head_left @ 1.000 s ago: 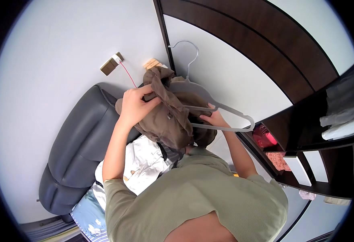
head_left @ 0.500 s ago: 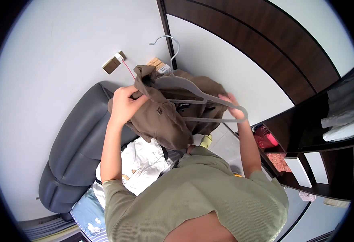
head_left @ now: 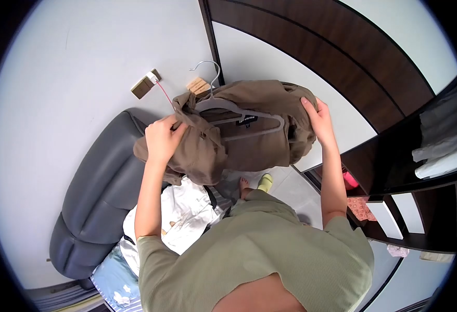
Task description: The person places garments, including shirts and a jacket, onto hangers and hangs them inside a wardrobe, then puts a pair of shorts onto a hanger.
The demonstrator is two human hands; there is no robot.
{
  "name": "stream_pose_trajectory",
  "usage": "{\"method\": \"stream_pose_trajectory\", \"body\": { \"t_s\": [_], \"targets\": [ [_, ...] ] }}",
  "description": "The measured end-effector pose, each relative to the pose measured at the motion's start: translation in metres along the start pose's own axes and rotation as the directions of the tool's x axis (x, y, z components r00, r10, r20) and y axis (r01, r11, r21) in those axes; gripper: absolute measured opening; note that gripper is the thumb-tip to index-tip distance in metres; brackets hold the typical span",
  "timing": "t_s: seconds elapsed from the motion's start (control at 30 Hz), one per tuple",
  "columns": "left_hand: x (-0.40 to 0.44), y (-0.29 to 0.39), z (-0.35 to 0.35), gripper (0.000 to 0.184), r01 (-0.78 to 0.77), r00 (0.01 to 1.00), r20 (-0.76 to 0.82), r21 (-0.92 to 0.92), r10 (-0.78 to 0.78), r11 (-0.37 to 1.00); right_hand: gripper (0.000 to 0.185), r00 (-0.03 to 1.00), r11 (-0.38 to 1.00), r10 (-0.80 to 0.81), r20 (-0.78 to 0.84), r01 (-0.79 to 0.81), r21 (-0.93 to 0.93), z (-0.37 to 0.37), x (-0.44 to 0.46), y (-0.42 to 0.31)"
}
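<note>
A brown jacket hangs between my two hands, its neck opening spread and a dark label showing inside. My left hand pinches the jacket's left side near the collar. With thumb and fingers, my right hand grips the cloth at the other shoulder. Inside the jacket lies a grey clothes hanger; its right end is within the opening and its left end is hidden under cloth. The metal hook stands up above the collar, in front of the wall.
A dark padded headboard is at left, with white clothes and a blue pillow beside it. A socket with a plugged-in cable is on the wall. Wardrobe shelves with clothes stand at right.
My right hand has moved from the hanger's end to the jacket's right shoulder, drawing the cloth outward and up. The hanger's right arm now lies inside the jacket opening. My left hand keeps its hold.
</note>
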State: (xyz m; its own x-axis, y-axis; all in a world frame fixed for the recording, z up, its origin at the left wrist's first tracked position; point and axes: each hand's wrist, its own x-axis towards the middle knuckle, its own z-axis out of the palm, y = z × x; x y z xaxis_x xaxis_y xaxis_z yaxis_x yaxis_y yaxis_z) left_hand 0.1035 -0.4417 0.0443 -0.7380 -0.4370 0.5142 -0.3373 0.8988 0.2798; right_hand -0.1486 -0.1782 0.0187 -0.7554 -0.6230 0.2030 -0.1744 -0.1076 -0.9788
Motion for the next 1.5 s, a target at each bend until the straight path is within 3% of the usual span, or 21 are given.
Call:
{"method": "stream_pose_trajectory", "body": {
  "t_s": [0.17,0.33,0.43,0.47,0.57,0.6,0.7,0.73,0.83,0.87,0.97,1.0,1.03,1.1,1.13,1.17,1.23,1.33,1.43,1.47,1.5],
  "targets": [
    [-0.008,0.014,0.022,0.017,0.074,0.993,-0.089,-0.074,-0.080,0.995,0.025,0.990,0.986,-0.133,-0.038,0.129,-0.105,0.024,-0.009,0.003],
    [-0.013,0.030,0.033,0.019,0.032,0.999,-0.033,-0.160,-0.038,0.987,0.023,0.959,0.967,-0.248,-0.140,0.237,-0.089,0.038,0.000,0.007],
    [-0.013,0.037,0.042,0.020,0.030,0.999,-0.035,-0.172,-0.037,0.985,0.020,0.958,0.948,-0.231,-0.172,0.181,-0.263,0.038,0.003,0.002],
    [-0.012,0.041,0.043,0.021,0.022,0.999,-0.042,-0.176,-0.030,0.984,0.017,0.888,0.905,-0.404,-0.219,0.354,-0.236,0.049,0.005,0.004],
    [-0.012,0.047,0.044,0.021,-0.004,0.999,0.034,-0.166,0.010,0.986,0.016,0.926,0.884,-0.331,-0.183,0.236,-0.404,0.063,-0.010,-0.001],
    [-0.012,0.050,0.043,0.020,-0.024,0.998,0.060,-0.149,0.033,0.989,0.015,0.945,0.907,-0.291,-0.150,0.223,-0.357,0.066,-0.012,-0.002],
    [-0.013,0.053,0.043,0.019,-0.064,0.995,0.074,-0.093,0.071,0.994,0.014,0.900,0.915,-0.404,-0.161,0.396,-0.082,0.082,-0.019,-0.011],
    [-0.015,0.054,0.045,0.018,-0.064,0.994,0.081,-0.099,0.073,0.993,0.011,0.951,0.951,-0.303,-0.063,0.298,-0.088,0.077,-0.025,-0.011],
    [-0.019,0.058,0.050,0.016,-0.048,0.996,0.071,-0.130,0.058,0.990,0.012,0.967,0.962,-0.254,0.029,0.256,-0.097,0.092,-0.039,-0.006],
    [-0.020,0.059,0.050,0.016,-0.032,0.998,0.046,-0.152,0.040,0.988,0.018,0.968,0.967,-0.247,0.045,0.244,0.068,0.098,-0.041,-0.007],
    [-0.022,0.052,0.053,0.016,0.008,1.000,-0.019,-0.148,-0.011,0.989,0.021,0.965,0.960,-0.260,0.046,0.253,0.119,0.107,-0.046,0.011],
    [-0.024,0.047,0.052,0.016,0.025,0.999,-0.037,-0.136,-0.031,0.990,0.030,0.978,0.982,-0.182,0.100,0.177,0.058,0.100,-0.048,0.011],
    [-0.025,0.043,0.049,0.016,0.026,0.997,-0.069,-0.148,-0.036,0.989,0.032,0.984,0.967,-0.159,0.082,0.172,-0.188,0.094,-0.050,0.009],
    [-0.025,0.034,0.042,0.016,0.022,0.990,-0.133,-0.168,-0.045,0.986,0.036,0.991,0.768,-0.134,0.029,0.122,-0.628,0.081,-0.051,0.004],
    [-0.025,0.032,0.037,0.015,0.075,0.989,-0.118,-0.155,-0.094,0.985,0.041,0.845,0.581,-0.535,0.010,0.376,-0.722,0.075,-0.046,0.003],
    [-0.025,0.031,0.032,0.014,0.072,0.988,-0.120,-0.195,-0.097,0.978,0.039,0.791,0.496,-0.612,0.011,0.394,-0.774,0.065,-0.041,-0.003],
    [-0.026,0.029,0.025,0.013,0.067,0.987,-0.122,-0.278,-0.104,0.958,0.039,0.774,0.494,-0.629,-0.076,0.323,-0.807,0.057,-0.038,-0.026],
    [-0.024,0.037,0.022,0.012,0.021,0.988,-0.140,-0.299,-0.065,0.954,0.036,0.771,0.411,-0.597,0.221,0.531,-0.742,0.048,-0.028,-0.043],
    [-0.023,0.030,0.028,0.017,-0.007,0.999,-0.039,-0.235,-0.002,0.972,0.035,0.906,0.461,-0.323,0.275,0.404,-0.790,0.041,-0.022,-0.037],
    [-0.023,0.026,0.030,0.020,-0.016,1.000,0.017,-0.197,0.020,0.980,0.033,0.812,0.470,-0.506,0.291,0.542,-0.696,0.037,-0.016,-0.026],
    [-0.019,0.029,0.023,0.024,-0.085,0.996,-0.011,-0.190,0.084,0.978,0.031,0.801,0.462,-0.532,0.273,0.545,-0.700,0.034,-0.013,-0.022]
  ]
}}
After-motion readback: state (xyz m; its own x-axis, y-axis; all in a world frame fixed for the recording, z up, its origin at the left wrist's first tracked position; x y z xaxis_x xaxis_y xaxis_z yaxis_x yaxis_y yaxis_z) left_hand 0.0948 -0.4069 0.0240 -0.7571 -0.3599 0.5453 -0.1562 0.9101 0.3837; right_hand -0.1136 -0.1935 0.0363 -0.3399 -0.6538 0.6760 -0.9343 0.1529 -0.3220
